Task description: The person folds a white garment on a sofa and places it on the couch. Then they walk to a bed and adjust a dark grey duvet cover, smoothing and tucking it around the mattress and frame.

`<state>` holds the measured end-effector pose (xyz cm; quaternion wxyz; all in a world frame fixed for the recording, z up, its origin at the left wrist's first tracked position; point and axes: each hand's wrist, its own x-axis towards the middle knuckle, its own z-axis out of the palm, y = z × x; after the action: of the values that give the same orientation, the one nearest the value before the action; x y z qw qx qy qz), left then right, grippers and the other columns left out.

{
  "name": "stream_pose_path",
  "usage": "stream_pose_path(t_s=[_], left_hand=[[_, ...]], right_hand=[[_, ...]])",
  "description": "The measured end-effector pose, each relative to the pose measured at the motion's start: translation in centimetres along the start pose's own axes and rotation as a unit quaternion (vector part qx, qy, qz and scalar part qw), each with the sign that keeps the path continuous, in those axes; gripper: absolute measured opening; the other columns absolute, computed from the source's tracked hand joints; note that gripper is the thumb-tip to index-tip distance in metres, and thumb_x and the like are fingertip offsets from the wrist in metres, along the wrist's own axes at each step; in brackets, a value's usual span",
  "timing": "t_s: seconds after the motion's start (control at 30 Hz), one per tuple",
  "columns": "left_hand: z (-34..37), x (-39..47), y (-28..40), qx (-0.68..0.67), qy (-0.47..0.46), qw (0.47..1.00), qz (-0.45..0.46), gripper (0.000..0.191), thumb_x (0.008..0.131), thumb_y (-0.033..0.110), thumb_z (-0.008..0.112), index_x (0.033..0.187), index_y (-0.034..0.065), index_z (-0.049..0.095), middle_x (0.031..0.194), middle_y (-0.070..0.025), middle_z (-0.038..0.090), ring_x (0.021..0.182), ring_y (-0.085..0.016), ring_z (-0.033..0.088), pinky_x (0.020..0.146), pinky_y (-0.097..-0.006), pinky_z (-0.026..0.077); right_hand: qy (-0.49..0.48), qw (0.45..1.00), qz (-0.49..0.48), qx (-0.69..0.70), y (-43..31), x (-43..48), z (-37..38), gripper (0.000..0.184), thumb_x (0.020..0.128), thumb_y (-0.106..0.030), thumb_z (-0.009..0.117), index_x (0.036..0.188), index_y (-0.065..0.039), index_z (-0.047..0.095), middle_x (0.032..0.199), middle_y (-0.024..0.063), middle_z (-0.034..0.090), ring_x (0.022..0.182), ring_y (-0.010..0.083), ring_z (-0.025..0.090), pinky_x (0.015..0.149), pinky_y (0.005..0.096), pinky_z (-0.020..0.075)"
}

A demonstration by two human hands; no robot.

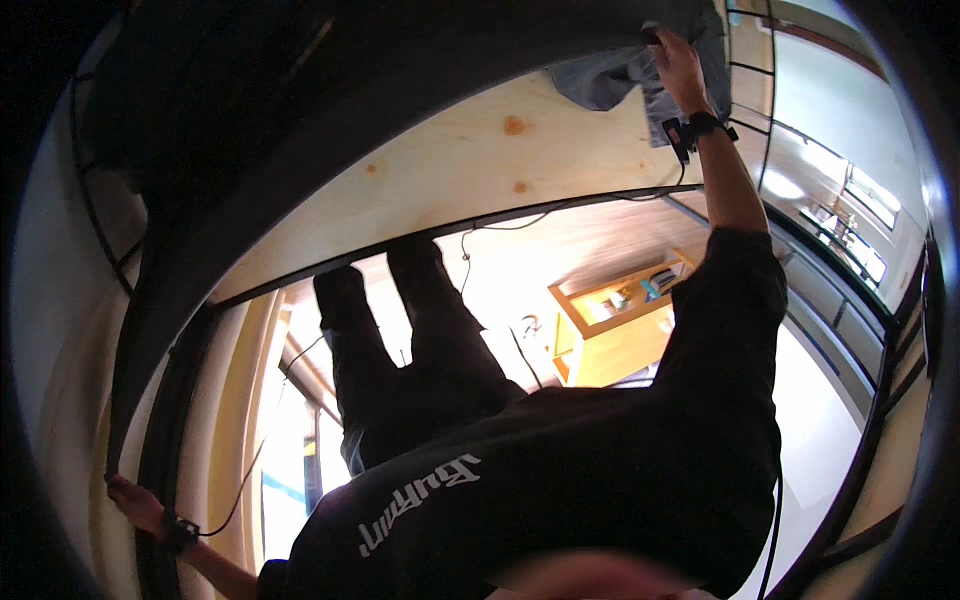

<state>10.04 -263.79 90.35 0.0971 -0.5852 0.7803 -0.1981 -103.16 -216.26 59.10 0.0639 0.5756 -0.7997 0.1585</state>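
A large dark cloth (pixel 247 142), perhaps a sheet or blanket, stretches in a long curve between my two hands. At the lower left my left hand (pixel 137 507) pinches one narrow, pulled-out end of it. My right hand (pixel 679 71) reaches to the upper right and grips the cloth's edge there. Below that hand lies a crumpled grey fabric (pixel 600 82) on a pale plywood board (pixel 450 157) with knots. The cloth covers the far part of the board. Both wrists wear black straps with a small device and a cable.
A dark metal frame rail (pixel 420 235) borders the board, with a thin cable along it. Below stands a wooden shelf unit (pixel 615 315) holding small items. Ladder-like metal bars (pixel 750 67) rise at the right; a beige curtain (pixel 232 390) hangs at the left.
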Motion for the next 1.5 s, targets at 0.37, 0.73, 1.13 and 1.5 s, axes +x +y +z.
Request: stream_pose_path(t_s=[0.37, 0.73, 1.13, 1.5], left_hand=[[5.8, 7.4, -4.5, 0.172, -0.008, 0.985, 0.003, 0.059, 0.108, 0.055, 0.036, 0.141, 0.0133, 0.06, 0.135, -0.0151, 0.065, 0.113, -0.038, 0.067, 0.093, -0.0509, 0.054], [4.3, 7.4, -6.8, 0.207, -0.007, 0.975, -0.08, 0.049, 0.104, 0.042, 0.046, 0.146, 0.017, 0.056, 0.133, -0.0149, 0.067, 0.108, -0.032, 0.071, 0.085, -0.0473, 0.058], [7.2, 7.8, -7.9, 0.283, 0.039, 0.955, -0.076, 0.036, 0.099, 0.038, 0.057, 0.112, 0.0078, 0.072, 0.1, -0.0139, 0.074, 0.082, -0.03, 0.071, 0.071, -0.0432, 0.059], [10.9, 7.6, -9.5, 0.309, 0.059, 0.898, 0.307, 0.029, 0.104, 0.023, 0.054, 0.119, 0.0051, 0.072, 0.12, -0.0136, 0.07, 0.112, -0.028, 0.066, 0.101, -0.0419, 0.052]], right_hand=[[-0.11, 0.992, 0.052, 0.016, -3.0, -0.7, -18.4, 0.027, 0.086, -0.026, 0.085, 0.103, -0.009, 0.073, 0.063, 0.0079, 0.057, 0.053, 0.0176, 0.052, 0.053, 0.0323, 0.0449], [-0.368, 0.924, -0.014, 0.099, -11.4, -19.7, -12.8, 0.018, 0.085, 0.002, 0.067, 0.1, -0.006, 0.064, 0.099, 0.0158, 0.067, 0.088, 0.0371, 0.069, 0.073, 0.0433, 0.0593], [-0.27, 0.937, 0.221, -0.004, -15.9, -31.6, -12.6, 0.039, 0.08, 0.009, 0.062, 0.115, -0.007, 0.071, 0.1, 0.0195, 0.069, 0.097, 0.0397, 0.069, 0.084, 0.0443, 0.0575], [-0.172, 0.925, 0.337, -0.031, -4.3, -36.0, -14.5, 0.04, 0.08, -0.013, 0.059, 0.116, 0.0, 0.069, 0.106, 0.0183, 0.062, 0.097, 0.0375, 0.057, 0.084, 0.0465, 0.0472]])
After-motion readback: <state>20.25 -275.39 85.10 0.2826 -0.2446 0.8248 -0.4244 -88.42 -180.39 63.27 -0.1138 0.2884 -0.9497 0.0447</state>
